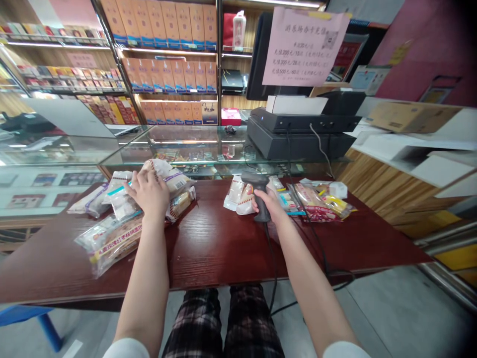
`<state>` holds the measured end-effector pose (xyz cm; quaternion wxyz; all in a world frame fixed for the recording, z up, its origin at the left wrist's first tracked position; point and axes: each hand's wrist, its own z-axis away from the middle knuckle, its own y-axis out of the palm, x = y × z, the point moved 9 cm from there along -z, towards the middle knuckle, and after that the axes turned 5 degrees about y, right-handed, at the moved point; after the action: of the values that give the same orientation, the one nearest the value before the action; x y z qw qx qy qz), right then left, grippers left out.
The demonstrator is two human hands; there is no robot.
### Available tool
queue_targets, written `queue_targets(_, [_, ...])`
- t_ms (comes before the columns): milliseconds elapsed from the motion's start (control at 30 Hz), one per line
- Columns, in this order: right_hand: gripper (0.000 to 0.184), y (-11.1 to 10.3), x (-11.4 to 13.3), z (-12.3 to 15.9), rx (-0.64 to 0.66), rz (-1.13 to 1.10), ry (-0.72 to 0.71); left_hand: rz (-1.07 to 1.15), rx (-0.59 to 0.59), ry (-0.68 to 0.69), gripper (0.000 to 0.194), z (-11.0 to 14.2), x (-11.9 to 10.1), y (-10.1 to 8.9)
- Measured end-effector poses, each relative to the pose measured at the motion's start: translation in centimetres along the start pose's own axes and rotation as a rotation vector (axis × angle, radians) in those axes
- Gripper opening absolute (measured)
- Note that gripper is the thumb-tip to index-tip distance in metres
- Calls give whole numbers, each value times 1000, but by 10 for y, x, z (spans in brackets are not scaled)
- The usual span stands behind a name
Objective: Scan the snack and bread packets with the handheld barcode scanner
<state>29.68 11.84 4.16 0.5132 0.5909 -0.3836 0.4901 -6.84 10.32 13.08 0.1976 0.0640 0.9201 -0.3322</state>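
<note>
My right hand [270, 203] grips a black corded barcode scanner [257, 186] above the dark red table [208, 248]. Its cable drops over the table's front edge. On the left, my left hand [149, 195] lies with spread fingers on a pile of packaged bread. A white bread bag [169, 174] is under and behind the fingers, and a long clear bread pack [119, 241] with red lettering lies in front. Beyond the scanner are small striped packets [235, 193]. Further right lies a second pile with a red-printed bread pack [316, 204].
Behind the table stands a glass display counter [179, 144] carrying a black cash register [298, 136] and a monitor with a pink notice [305, 47]. Shelves of orange boxes [171, 74] line the back. A blue stool [33, 315] is at lower left; a carton [413, 115] sits right.
</note>
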Motion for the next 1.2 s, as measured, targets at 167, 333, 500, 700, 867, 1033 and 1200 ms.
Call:
queue_targets(167, [33, -19, 4, -3, -107, -65, -38, -27, 39, -121, 39, 5, 14, 10])
queue_targets(333, [32, -29, 6, -2, -145, -54, -23, -34, 14, -151, 44, 9, 18, 7])
queue_targets(500, [31, -36, 5, 1, -212, -67, 40, 78, -36, 34, 39, 11, -16, 1])
queue_targets(700, [34, -45, 7, 2, -272, -97, 20, 654, 296, 285, 29, 55, -99, 66])
queue_targets(867, [34, -51, 6, 0, -259, -79, -8, 975, 528, -5, 41, 105, -111, 134])
queue_targets(1033, [33, -46, 8, 1, -242, -92, -9, 795, 616, 65, 54, 120, -110, 150])
queue_targets(1200, [36, -39, 12, 4, -225, -90, -9, 659, 681, 277, 40, 121, -119, 152])
